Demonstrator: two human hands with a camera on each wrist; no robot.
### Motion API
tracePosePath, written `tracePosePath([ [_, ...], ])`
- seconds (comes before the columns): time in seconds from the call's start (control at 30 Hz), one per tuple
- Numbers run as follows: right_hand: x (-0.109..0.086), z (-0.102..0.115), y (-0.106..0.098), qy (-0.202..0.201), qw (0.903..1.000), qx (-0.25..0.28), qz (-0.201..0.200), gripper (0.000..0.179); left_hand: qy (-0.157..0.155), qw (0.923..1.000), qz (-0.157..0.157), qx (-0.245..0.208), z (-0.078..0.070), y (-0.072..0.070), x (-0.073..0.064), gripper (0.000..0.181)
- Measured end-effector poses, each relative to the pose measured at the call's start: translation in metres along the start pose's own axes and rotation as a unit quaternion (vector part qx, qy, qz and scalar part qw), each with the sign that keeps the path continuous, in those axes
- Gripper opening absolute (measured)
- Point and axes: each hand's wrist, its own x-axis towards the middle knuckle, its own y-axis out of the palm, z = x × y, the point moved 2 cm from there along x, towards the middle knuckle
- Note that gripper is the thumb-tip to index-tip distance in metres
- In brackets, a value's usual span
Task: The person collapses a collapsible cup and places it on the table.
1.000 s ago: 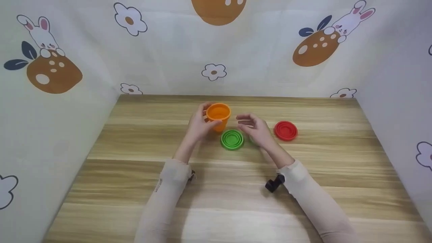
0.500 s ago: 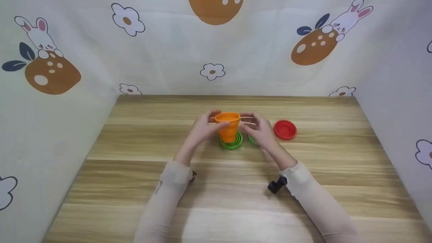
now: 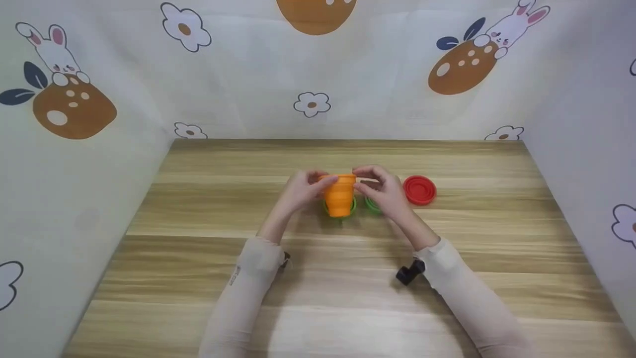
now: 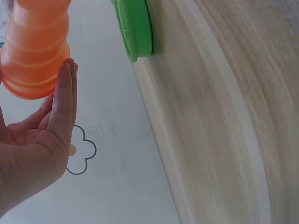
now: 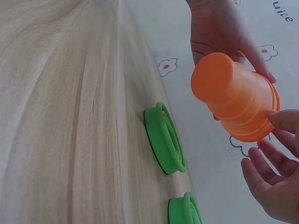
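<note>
An orange collapsible cup [image 3: 340, 198], pulled out to full height, is held above the table with its base tipped toward me. My left hand [image 3: 302, 191] grips it near the rim, thumb on the near side and fingers behind. At the rim's other side, my right hand [image 3: 383, 189] has its thumb and forefinger, while the remaining fingers [image 5: 256, 175] are spread loosely below. A flattened green collapsible cup [image 5: 163, 140] lies under the orange one, partly hidden by it in the head view. Another green cup [image 3: 373, 204] is partly covered by my right hand.
To the right of my right hand, a flattened red collapsible cup [image 3: 420, 190] lies on the wooden table [image 3: 338, 298]. Patterned cloth walls [image 3: 248, 74] rise at the back and both sides. Black wrist camera mounts [image 3: 410, 272] stick out from the sleeves.
My left hand has brought the orange cup right and nearer, over the green cup, and tipped its base toward me. My right hand has come onto its rim.
</note>
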Motion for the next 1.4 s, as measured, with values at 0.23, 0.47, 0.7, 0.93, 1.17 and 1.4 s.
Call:
tracePosePath([
  [0.23, 0.0001, -0.0018, -0.0003, -0.003, 1.0000, 0.000, 0.004, 0.028, -0.017, 0.9998, -0.003, 0.009, 0.0003, -0.0004, -0.0020, 0.050],
  [0.47, -0.0001, -0.0026, -0.0004, 0.012, 0.9999, 0.003, -0.004, 0.027, -0.024, 0.9996, 0.001, 0.018, 0.0016, -0.0005, -0.0016, 0.053],
  [0.7, -0.0010, -0.0014, -0.0010, 0.030, 0.9994, 0.013, -0.015, 0.029, -0.012, 0.9995, 0.014, 0.027, 0.0016, -0.0007, -0.0032, 0.054],
  [0.93, -0.0018, 0.0002, -0.0041, 0.045, 0.9987, 0.002, -0.022, 0.029, 0.007, 0.9986, 0.044, 0.028, -0.0006, 0.0009, -0.0063, 0.060],
  [1.17, -0.0008, -0.0031, -0.0068, 0.064, 0.9975, 0.018, -0.021, 0.032, 0.014, 0.9984, 0.049, 0.024, -0.0019, 0.0019, -0.0083, 0.067],
  [1.4, -0.0010, -0.0044, -0.0080, 0.061, 0.9967, 0.050, -0.020, 0.028, 0.058, 0.9958, 0.047, 0.053, -0.0029, 0.0010, -0.0091, 0.061],
])
